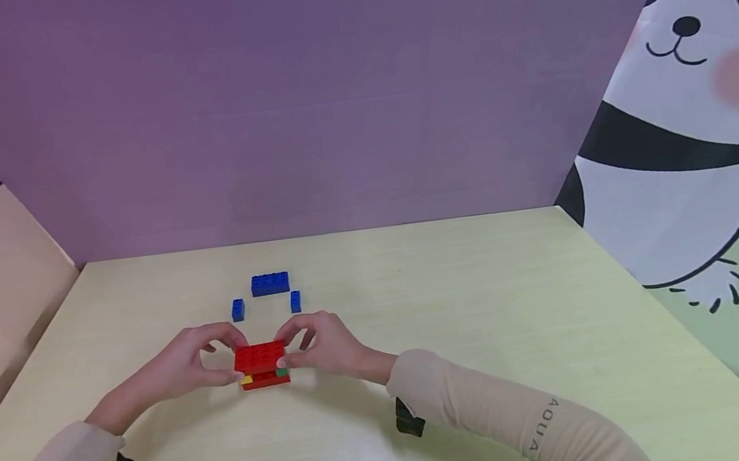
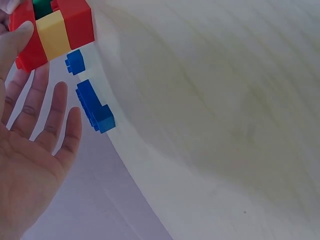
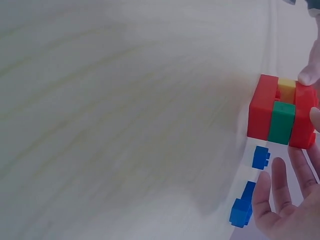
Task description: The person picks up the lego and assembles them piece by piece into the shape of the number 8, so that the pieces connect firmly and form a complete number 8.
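A small stack of toy building bricks stands on the table, between both hands. Its top is a red brick [image 1: 259, 358] with studs; another red brick [image 1: 267, 384] forms the bottom. Sandwiched between them are a yellow brick [image 2: 53, 35] at the left end and a green brick [image 3: 282, 122] at the right end, with a gap in the middle. My left hand [image 1: 195, 359] pinches the left end of the upper red brick, thumb on the near side. At the opposite end, my right hand [image 1: 329, 344] pinches the same brick between thumb and fingers.
Beyond the stack lie a large blue brick [image 1: 270, 284] and two small blue bricks, one on the left [image 1: 238, 310] and one on the right [image 1: 295, 301]. A purple wall [image 1: 302, 116] rises behind the pale wooden table [image 1: 461, 311].
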`<state>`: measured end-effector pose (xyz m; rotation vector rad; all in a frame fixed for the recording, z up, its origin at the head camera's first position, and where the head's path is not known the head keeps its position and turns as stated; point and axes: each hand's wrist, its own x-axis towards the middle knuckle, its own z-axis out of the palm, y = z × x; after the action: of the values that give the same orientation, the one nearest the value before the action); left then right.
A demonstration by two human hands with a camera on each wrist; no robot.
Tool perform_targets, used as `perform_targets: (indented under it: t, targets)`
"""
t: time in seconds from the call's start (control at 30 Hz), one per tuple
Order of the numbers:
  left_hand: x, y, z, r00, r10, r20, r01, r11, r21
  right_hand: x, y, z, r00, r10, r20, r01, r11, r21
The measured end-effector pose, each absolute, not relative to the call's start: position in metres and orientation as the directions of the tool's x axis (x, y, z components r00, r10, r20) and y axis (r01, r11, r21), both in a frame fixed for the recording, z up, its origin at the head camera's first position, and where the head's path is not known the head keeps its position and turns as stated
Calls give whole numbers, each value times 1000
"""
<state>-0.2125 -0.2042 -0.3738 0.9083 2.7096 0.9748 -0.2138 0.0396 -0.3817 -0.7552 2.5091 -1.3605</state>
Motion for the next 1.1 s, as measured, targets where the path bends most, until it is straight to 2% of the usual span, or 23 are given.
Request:
perform_targets:
  t: [0.67,1.1]
  targets:
    - [-213,-205,-366,-778,625,67,534,601,594,-213,40,-382,-863,-501,64,-316,437,-842]
    - [-217,-208,-374,-789,610,73,500,569,653,-214,41,-386,-865,-497,63,-301,416,-858]
